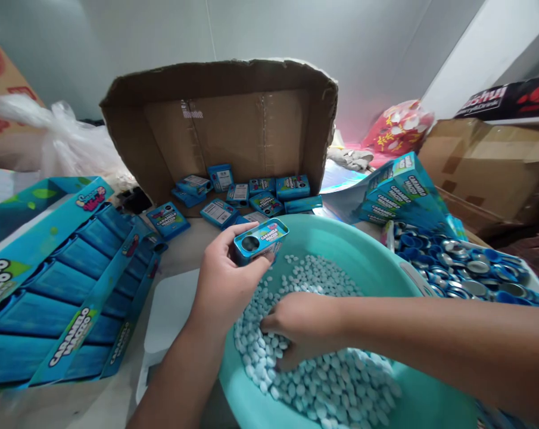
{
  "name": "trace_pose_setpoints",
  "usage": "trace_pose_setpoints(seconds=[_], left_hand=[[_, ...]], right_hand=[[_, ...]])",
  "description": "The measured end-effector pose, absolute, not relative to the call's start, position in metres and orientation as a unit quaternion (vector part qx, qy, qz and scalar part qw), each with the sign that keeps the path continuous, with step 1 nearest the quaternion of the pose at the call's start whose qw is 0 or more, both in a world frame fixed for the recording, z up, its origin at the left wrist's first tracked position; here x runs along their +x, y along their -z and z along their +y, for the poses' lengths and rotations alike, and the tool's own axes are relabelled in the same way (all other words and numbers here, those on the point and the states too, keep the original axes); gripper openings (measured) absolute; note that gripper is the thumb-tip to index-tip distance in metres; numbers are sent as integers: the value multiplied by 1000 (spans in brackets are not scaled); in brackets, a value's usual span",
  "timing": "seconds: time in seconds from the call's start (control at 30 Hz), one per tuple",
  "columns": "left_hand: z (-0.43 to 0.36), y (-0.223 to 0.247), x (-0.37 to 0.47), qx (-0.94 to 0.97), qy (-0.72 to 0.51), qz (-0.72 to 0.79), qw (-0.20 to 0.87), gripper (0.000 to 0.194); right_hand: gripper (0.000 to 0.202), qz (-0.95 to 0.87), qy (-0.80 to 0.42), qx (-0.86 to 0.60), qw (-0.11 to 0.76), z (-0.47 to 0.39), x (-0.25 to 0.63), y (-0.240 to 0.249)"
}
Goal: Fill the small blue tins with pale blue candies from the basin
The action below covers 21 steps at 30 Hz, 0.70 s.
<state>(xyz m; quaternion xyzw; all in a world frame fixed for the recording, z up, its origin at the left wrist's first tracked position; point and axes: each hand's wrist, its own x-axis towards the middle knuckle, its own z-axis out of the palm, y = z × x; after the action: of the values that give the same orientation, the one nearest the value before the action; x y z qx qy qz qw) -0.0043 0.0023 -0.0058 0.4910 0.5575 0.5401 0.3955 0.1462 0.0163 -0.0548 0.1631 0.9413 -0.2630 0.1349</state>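
My left hand (227, 268) holds a small blue candy tin (261, 238) marked "Caramelo Macizo", tilted over the far left rim of a teal basin (371, 244). A dark round opening shows at the tin's near end. Inside the basin lies a heap of pale blue oval candies (336, 381). My right hand (302, 328) reaches into this heap from the right, its fingers curled around candies and the fingertips partly buried. How many candies it grips is hidden.
Several blue candy boxes (220, 211) lie in and before an open cardboard box (233, 125). A packed display carton (72, 286) stands left, beside a white container (171, 310). At right, a tray of blue-and-silver caps (466, 268) sits near another blue carton (398, 185).
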Motion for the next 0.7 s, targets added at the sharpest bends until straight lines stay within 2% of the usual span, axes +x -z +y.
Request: trace_pose_setpoints(seconds=[0.2,0.33,0.43,0.57,0.7], left_hand=[[1,6,-4,493,-533,568,387,48],[2,7,-5,494,-529,566,394,49],[1,9,-5,496,-521,568,400,49],[-1,9,-6,515,-501,561,412,42],[-7,5,-7,551,-454,547,437,49]], right_hand=[[38,934,259,193,152,18,148,45],[34,926,288,209,127,15,151,32],[31,891,384,236,59,5,157,12],[33,752,575,320,-31,-11,159,-16],[36,604,693,343,-194,-9,146,-30]])
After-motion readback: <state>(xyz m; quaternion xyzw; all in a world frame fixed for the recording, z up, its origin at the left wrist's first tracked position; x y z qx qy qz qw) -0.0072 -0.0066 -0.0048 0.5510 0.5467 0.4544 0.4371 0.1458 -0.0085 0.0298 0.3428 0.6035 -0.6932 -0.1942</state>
